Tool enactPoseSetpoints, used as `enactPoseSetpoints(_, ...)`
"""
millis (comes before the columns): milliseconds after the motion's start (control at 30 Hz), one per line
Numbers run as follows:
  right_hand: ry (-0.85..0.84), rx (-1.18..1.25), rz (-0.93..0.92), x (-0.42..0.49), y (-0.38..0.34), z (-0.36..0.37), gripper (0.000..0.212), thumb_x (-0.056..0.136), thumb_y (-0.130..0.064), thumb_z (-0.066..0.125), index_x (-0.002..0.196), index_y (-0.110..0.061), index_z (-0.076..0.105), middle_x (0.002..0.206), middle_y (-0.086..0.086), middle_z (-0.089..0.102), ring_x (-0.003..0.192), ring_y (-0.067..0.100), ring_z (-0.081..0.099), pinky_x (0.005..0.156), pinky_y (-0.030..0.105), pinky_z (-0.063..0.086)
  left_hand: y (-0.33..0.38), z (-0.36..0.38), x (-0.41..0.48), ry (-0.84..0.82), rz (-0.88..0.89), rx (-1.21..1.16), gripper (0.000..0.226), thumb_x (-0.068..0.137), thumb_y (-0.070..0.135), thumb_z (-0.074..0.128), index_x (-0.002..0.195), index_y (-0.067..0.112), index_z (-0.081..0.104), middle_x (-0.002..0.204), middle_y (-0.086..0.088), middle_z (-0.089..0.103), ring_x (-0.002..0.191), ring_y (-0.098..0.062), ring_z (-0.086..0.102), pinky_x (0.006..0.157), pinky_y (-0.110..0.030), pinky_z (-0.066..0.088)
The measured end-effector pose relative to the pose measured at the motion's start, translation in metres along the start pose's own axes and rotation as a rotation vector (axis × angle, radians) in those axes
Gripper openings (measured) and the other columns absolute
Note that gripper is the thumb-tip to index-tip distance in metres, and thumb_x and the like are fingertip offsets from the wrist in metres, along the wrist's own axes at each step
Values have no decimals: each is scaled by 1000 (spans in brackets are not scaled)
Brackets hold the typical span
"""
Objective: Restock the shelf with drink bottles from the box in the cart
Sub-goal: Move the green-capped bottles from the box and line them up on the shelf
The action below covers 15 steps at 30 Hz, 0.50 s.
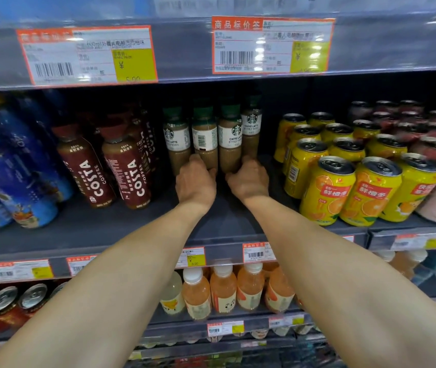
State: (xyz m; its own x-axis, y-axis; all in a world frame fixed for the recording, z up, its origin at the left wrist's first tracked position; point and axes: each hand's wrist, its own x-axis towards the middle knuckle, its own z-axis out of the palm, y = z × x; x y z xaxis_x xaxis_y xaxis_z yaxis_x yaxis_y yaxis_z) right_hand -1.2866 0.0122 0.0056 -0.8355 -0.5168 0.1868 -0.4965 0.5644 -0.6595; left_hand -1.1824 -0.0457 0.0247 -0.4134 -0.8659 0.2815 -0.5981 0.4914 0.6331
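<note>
While both arms reach deep into the shelf, the left hand curls its grip round the base of one Starbucks latte bottle and the right hand round its neighbour at 3 o'clock; Costa bottles stand at 9 o'clock, yellow cans at 3.

Bare shelf before latte bottles
</note>
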Motion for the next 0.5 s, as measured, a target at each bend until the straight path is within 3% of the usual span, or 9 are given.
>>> enactPoseSetpoints(333, -12, 9, 20, -3, -3, -4, 45, 79, -32, 72, 116, -11, 58, 119, 15, 64, 113, 35, 58, 85, 35, 49, -11, -19, -27, -96, 110, 37, 23, 91, 29, 64, 107, 12, 62, 105, -13, 69, 101, -37, 63, 80, -37, 49)
enactPoseSetpoints(500, -61, 11, 26, -17, -11, -15, 54, 82, -30, 74, 127, -8, 55, 127, 15, 59, 117, 32, 56, 89, 35, 50, -23, -53, -71, -102, 264, 34, 19, 90, 35, 63, 103, 20, 64, 94, -2, 71, 93, -26, 65, 77, -37, 53)
